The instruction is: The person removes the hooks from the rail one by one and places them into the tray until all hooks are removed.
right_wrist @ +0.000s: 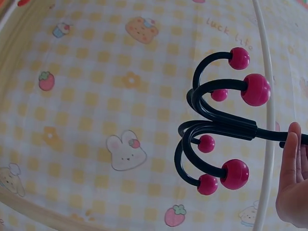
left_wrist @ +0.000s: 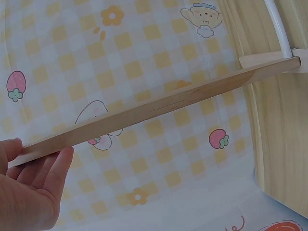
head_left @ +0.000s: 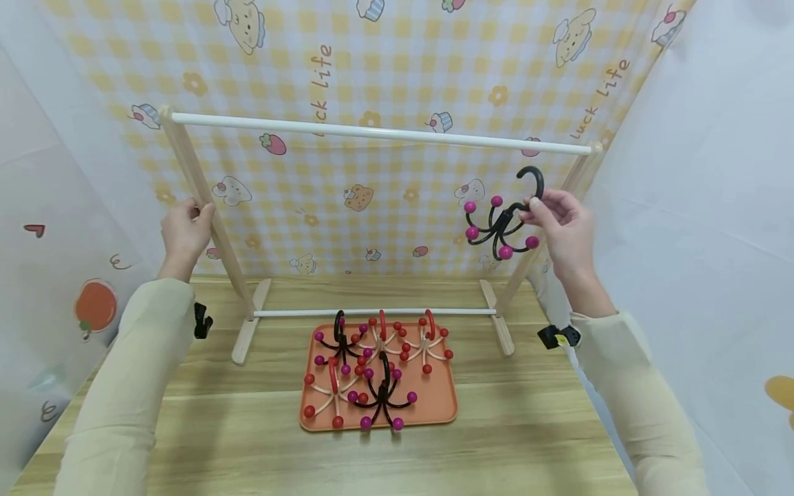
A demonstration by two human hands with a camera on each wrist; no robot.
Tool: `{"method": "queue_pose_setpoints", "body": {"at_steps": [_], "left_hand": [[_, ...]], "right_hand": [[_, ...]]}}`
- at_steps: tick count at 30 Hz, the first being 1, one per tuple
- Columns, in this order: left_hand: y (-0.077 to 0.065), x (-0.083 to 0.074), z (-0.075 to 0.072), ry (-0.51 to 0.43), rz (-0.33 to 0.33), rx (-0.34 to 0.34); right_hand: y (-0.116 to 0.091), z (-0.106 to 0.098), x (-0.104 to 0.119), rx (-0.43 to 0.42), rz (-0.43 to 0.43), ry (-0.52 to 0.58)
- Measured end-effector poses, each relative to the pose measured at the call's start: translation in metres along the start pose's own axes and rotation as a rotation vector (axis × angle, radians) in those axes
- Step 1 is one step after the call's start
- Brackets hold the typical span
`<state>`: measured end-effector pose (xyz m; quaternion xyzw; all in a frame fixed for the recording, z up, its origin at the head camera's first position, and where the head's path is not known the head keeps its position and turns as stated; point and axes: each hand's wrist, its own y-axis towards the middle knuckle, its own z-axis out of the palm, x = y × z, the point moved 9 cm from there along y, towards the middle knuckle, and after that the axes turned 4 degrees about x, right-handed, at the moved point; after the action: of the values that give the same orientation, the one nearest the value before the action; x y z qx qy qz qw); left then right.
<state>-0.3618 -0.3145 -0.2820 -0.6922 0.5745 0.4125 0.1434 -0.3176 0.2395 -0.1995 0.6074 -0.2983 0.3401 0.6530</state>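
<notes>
In my right hand (head_left: 564, 227) I pinch a black multi-arm hook hanger (head_left: 501, 224) by the stem of its curved hook, below the right end of the rack's white top bar (head_left: 372, 132). Its several curved arms end in magenta balls; the right wrist view shows the hanger (right_wrist: 231, 126) sideways, fingers (right_wrist: 289, 159) at its stem. The hook does not touch the bar. My left hand (head_left: 186, 233) grips the rack's left wooden post (head_left: 201, 182). In the left wrist view, thumb and fingers lie on either side of that post (left_wrist: 144, 109).
An orange tray (head_left: 434, 406) on the wooden table (head_left: 509, 441) holds several more hangers, some black with magenta balls, some pale with red hooks and balls. The rack's lower white rod (head_left: 372, 313) runs behind the tray. A yellow checked cloth (head_left: 347, 241) hangs at the back.
</notes>
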Motion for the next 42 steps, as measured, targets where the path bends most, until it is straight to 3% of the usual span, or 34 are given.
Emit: {"method": "queue_pose_setpoints", "body": {"at_steps": [7, 22, 33, 42], "left_hand": [[0.000, 0.000, 0.001, -0.023, -0.004, 0.009], [0.002, 0.002, 0.002, -0.028, -0.007, 0.009], [0.001, 0.002, 0.002, -0.030, -0.010, 0.021], [0.001, 0.000, 0.001, -0.026, 0.007, 0.012]], "right_hand": [[-0.021, 0.007, -0.018, 0.053, 0.029, -0.009], [-0.064, 0.019, -0.054, 0.109, 0.210, -0.153], [-0.097, 0.035, -0.079, 0.200, 0.304, -0.112], [-0.124, 0.037, -0.097, 0.273, 0.369, -0.171]]}}
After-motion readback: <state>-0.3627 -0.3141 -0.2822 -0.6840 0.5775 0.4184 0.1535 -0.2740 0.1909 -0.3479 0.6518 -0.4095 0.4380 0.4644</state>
